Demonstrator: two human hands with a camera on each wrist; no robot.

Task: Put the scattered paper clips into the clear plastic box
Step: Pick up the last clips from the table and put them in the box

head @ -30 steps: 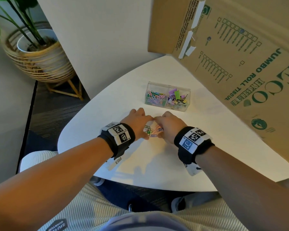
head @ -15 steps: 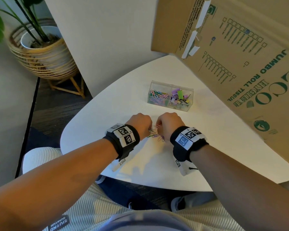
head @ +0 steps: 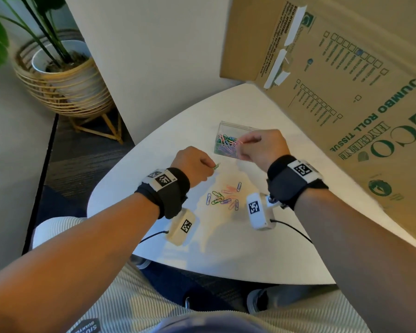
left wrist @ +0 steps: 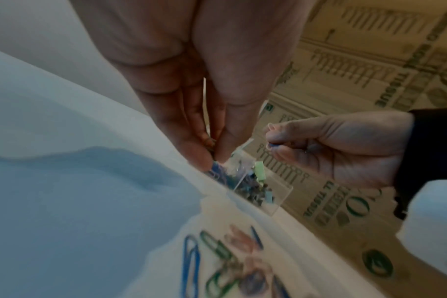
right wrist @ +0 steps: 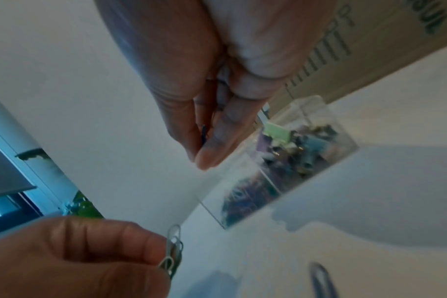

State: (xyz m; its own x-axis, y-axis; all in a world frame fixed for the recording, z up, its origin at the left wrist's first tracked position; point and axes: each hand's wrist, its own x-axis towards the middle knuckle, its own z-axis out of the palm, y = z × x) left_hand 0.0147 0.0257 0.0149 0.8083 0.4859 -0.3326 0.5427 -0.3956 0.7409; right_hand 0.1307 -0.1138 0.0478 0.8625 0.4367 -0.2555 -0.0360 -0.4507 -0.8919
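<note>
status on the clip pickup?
Left hand pinching green clip, short of clear box. Right hand pinching clips at box. Loose clips remain on table. Path clear.

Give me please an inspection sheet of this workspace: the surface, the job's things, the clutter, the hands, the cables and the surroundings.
Surface: white rounded table.
Job's things: clear plastic box holding coloured clips; loose paper clips scattered between the wrists.
Clutter: nothing seen.
Hands: left hand pinches a green clip, short of the box; right hand pinches a pink clip over the box.
Cables: a thin black cable from each wrist camera.
Surroundings: cardboard carton standing on the table's right side; potted plant in a woven stand on the floor.
</note>
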